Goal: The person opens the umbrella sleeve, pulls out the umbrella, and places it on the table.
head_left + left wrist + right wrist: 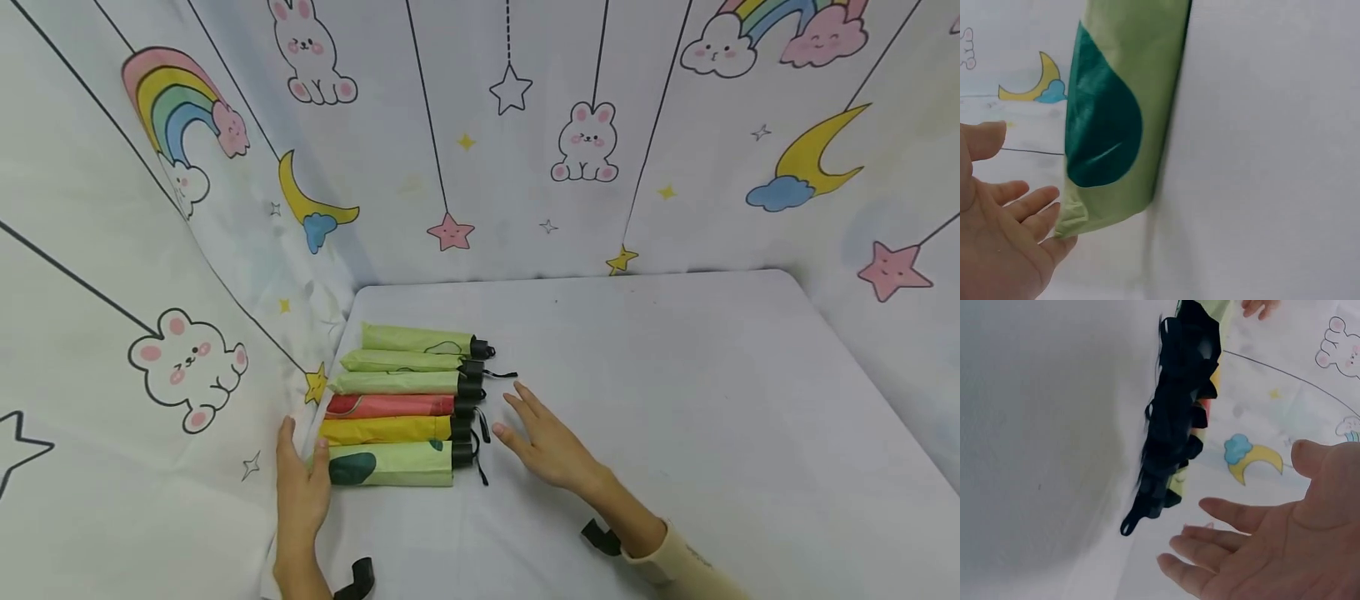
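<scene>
Several folded umbrellas lie side by side in a stack-like row on the white table, black handles to the right. Nearest is a light green umbrella [405, 463] with a dark green patch, seen close in the left wrist view as a green sleeve [1129, 206]. Beyond it come a yellow umbrella [386, 430], a red umbrella [405, 406] and more light green umbrellas [397, 383]. My left hand [303, 487] is at the near umbrella's left end, fingers extended. Right of the handles [1179, 394], my right hand [551, 450] hovers with spread fingers, holding nothing.
The white table [675, 400] stretches right of the umbrellas. A patterned cloth [450, 150] with rabbits, stars and moons hangs behind and at both sides. Black straps [600, 537] show at both wrists.
</scene>
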A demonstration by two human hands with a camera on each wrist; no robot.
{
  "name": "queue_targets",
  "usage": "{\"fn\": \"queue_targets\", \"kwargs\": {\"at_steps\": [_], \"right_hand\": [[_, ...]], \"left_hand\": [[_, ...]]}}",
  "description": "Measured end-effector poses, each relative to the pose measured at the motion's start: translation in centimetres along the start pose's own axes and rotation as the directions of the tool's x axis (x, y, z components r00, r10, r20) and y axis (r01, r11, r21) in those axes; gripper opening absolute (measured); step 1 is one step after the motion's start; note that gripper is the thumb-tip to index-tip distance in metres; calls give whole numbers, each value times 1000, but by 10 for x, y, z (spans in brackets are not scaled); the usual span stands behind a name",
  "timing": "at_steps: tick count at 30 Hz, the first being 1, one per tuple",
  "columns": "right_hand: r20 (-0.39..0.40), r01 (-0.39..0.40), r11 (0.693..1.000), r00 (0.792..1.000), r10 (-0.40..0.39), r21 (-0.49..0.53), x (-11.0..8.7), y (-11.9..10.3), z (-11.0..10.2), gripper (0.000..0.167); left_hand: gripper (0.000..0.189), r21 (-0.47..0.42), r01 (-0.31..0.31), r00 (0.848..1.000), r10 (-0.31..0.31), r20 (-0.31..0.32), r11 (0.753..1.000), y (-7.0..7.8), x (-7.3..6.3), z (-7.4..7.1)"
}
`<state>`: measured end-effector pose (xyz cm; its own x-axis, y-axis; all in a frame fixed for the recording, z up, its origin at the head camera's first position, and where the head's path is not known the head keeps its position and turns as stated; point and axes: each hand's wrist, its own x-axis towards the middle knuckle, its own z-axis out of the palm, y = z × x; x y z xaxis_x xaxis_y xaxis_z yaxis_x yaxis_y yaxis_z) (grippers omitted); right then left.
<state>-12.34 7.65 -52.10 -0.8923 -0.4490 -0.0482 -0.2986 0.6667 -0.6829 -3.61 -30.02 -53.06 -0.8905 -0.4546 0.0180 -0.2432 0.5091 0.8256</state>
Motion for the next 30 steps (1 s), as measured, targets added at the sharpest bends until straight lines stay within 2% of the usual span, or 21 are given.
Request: {"fn": "queue_targets", "kwargs": {"at_steps": [7, 11, 16, 19, 23, 25, 30], "right_hand": [[-5, 3, 1000, 1000, -3, 22, 1, -5, 11, 80], [-26, 18, 1000, 1000, -17, 22, 2, -9, 17, 80], [-15, 24, 999, 1000, -24, 29, 4, -14, 23, 85], [-16, 17, 998, 1000, -16, 53, 5, -17, 27, 86], [-33, 17, 997, 999, -14, 80, 6, -20, 32, 83], [-47, 24, 996, 999, -20, 86, 7, -20, 35, 78], [-95, 57, 995, 994, -49, 81, 9, -19, 40, 59]], "left_hand": [[70, -143, 36, 995, -49, -89, 989, -12, -2, 7], [67, -196, 46, 990, -70, -122, 980, -15, -3, 9], [63, -249, 37, 984, -79, -159, 968, -16, -5, 8], [62, -316, 53, 982, -107, -156, 947, -17, -5, 7], [62, -423, 109, 974, -180, -134, 900, -18, -5, 5], [62, -452, 117, 971, -198, -137, 884, -19, -5, 5], [59, -475, 98, 966, -198, -166, 874, -17, -5, 6]]}}
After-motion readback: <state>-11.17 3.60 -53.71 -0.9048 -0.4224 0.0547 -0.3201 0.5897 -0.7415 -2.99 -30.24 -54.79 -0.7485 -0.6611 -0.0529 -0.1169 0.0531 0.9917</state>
